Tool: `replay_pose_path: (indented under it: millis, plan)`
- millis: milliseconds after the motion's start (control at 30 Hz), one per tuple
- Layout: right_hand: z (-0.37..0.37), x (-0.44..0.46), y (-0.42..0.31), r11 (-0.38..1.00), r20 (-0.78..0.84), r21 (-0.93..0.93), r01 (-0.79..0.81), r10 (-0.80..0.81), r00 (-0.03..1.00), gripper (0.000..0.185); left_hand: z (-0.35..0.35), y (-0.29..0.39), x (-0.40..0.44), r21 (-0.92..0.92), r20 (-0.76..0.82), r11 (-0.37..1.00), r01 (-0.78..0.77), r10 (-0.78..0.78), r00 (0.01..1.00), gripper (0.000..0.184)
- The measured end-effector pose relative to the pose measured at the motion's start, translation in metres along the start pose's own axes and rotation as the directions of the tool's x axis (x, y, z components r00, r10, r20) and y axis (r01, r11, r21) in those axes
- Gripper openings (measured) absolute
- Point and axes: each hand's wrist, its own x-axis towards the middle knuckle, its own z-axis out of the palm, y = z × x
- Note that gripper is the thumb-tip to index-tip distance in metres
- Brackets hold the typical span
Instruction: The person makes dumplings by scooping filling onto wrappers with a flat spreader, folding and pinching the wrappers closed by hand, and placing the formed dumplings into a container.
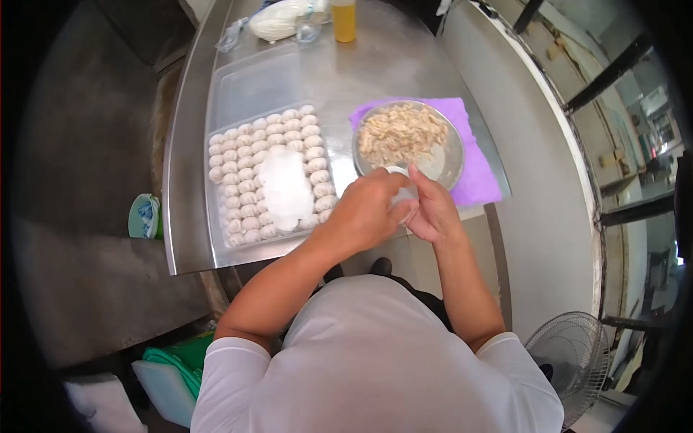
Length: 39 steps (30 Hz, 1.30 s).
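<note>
My left hand [369,211] has its fingers curled round a thin white dumpling wrapper [406,192] near the front edge of the steel table. On the wrapper's other side is my right hand [436,206], thumb raised and fingers bent against it. What lies inside the wrapper is hidden by my hands. Just beyond them stands a round metal bowl [456,160] with pale, chopped filling [401,133] in it. To the left, a clear plastic tray [219,198] holds rows of pleated dumplings [249,209]. A white stack of wrappers [285,186] lies on top of the dumplings.
The bowl sits on a purple cloth [476,166]. A clear lid [256,81] lies behind the tray. At the far end are a bottle of yellow liquid [344,23] and a white bag [278,22]. A wall [527,137] bounds the right side; a fan [574,361] stands lower right.
</note>
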Motion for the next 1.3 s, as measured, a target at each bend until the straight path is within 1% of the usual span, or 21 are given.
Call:
replay_pose_path:
  millis: [33, 67, 133, 200, 233, 267, 367, 433, 533, 567, 667, 700, 767, 800, 867, 933, 1000, 1133, 1200, 1233, 1300]
  plan:
    - [-0.011, -0.008, -0.003, 1.0, -0.009, 0.018, 0.003, -0.003, 1.0, 0.039, 0.001, 0.005, 0.004, -0.008, -0.016, 0.999, 0.035, -0.035, 0.999, 0.033]
    - [-0.023, -0.017, -0.008, 1.0, -0.06, 0.014, 0.028, -0.027, 0.998, 0.039, -0.004, 0.009, 0.009, 0.181, 0.069, 0.978, 0.103, -0.117, 0.991, 0.039]
    - [-0.048, -0.034, -0.021, 0.998, -0.16, 0.0, 0.062, -0.061, 0.985, 0.042, 0.021, -0.009, 0.005, 0.505, 0.123, 0.851, 0.144, -0.237, 0.964, 0.045]
    - [-0.075, -0.045, -0.034, 0.998, -0.116, 0.033, 0.055, -0.051, 0.992, 0.044, 0.043, -0.022, 0.005, 0.543, 0.159, 0.819, 0.184, -0.315, 0.936, 0.048]
    - [-0.08, -0.051, -0.04, 0.994, -0.17, 0.035, 0.102, -0.095, 0.981, 0.043, 0.051, -0.024, 0.007, 0.576, 0.186, 0.79, 0.212, -0.378, 0.907, 0.052]
    - [-0.085, -0.057, -0.045, 0.988, -0.224, 0.033, 0.149, -0.138, 0.965, 0.042, 0.055, -0.028, 0.007, 0.581, 0.196, 0.787, 0.208, -0.383, 0.903, 0.052]
    - [-0.101, -0.069, -0.057, 0.985, -0.23, 0.081, 0.155, -0.133, 0.964, 0.04, 0.036, -0.011, 0.019, 0.505, 0.205, 0.827, 0.246, -0.392, 0.897, 0.054]
    - [-0.111, -0.073, -0.062, 0.985, -0.212, 0.064, 0.159, -0.142, 0.967, 0.039, 0.024, -0.014, 0.035, 0.459, 0.135, 0.859, 0.227, -0.32, 0.938, 0.054]
    - [-0.119, -0.071, -0.061, 0.983, -0.197, 0.055, 0.177, -0.163, 0.967, 0.036, 0.039, -0.038, 0.055, 0.493, 0.065, 0.85, 0.186, -0.249, 0.966, 0.052]
    - [-0.122, -0.07, -0.061, 0.98, -0.206, 0.06, 0.191, -0.175, 0.963, 0.035, 0.044, -0.039, 0.057, 0.578, 0.18, 0.802, 0.153, -0.308, 0.934, 0.052]
    - [-0.14, -0.07, -0.059, 0.982, -0.258, 0.059, 0.182, -0.161, 0.953, 0.038, 0.041, -0.026, 0.053, 0.557, 0.236, 0.817, 0.149, -0.328, 0.915, 0.051]
    - [-0.144, -0.072, -0.06, 0.981, -0.262, 0.064, 0.181, -0.158, 0.952, 0.038, 0.035, -0.025, 0.056, 0.558, 0.241, 0.817, 0.148, -0.33, 0.912, 0.051]
    - [-0.149, -0.074, -0.062, 0.965, -0.296, 0.194, 0.175, -0.113, 0.948, 0.042, 0.023, -0.026, 0.06, 0.508, 0.111, 0.831, 0.225, -0.323, 0.94, 0.05]
    - [-0.15, -0.074, -0.062, 0.966, -0.293, 0.194, 0.173, -0.112, 0.95, 0.042, 0.027, -0.029, 0.059, 0.51, 0.108, 0.83, 0.227, -0.324, 0.94, 0.05]
    - [-0.148, -0.076, -0.063, 0.962, -0.33, 0.194, 0.194, -0.122, 0.936, 0.042, 0.039, -0.036, 0.05, 0.545, 0.22, 0.818, 0.184, -0.351, 0.91, 0.049]
    - [-0.147, -0.078, -0.065, 0.967, -0.319, 0.17, 0.188, -0.127, 0.939, 0.042, 0.038, -0.026, 0.049, 0.549, 0.222, 0.811, 0.202, -0.375, 0.9, 0.049]
    - [-0.147, -0.079, -0.064, 0.972, -0.309, 0.148, 0.182, -0.13, 0.942, 0.042, 0.034, -0.03, 0.054, 0.422, 0.18, 0.866, 0.268, -0.37, 0.911, 0.045]
    - [-0.139, -0.074, -0.062, 0.977, -0.283, 0.166, 0.131, -0.08, 0.956, 0.043, 0.041, -0.027, 0.067, 0.507, 0.102, 0.817, 0.274, -0.372, 0.923, 0.042]
    - [-0.139, -0.074, -0.062, 0.981, -0.299, 0.156, 0.115, -0.064, 0.952, 0.044, 0.033, -0.023, 0.065, 0.462, 0.322, 0.868, 0.183, -0.356, 0.877, 0.04]
    - [-0.142, -0.075, -0.061, 0.984, -0.291, 0.134, 0.12, -0.077, 0.954, 0.043, 0.03, -0.025, 0.064, 0.462, 0.328, 0.868, 0.182, -0.358, 0.874, 0.04]
    - [-0.148, -0.074, -0.058, 0.986, -0.279, 0.112, 0.123, -0.088, 0.956, 0.043, 0.023, -0.031, 0.061, 0.432, 0.214, 0.874, 0.22, -0.337, 0.917, 0.043]
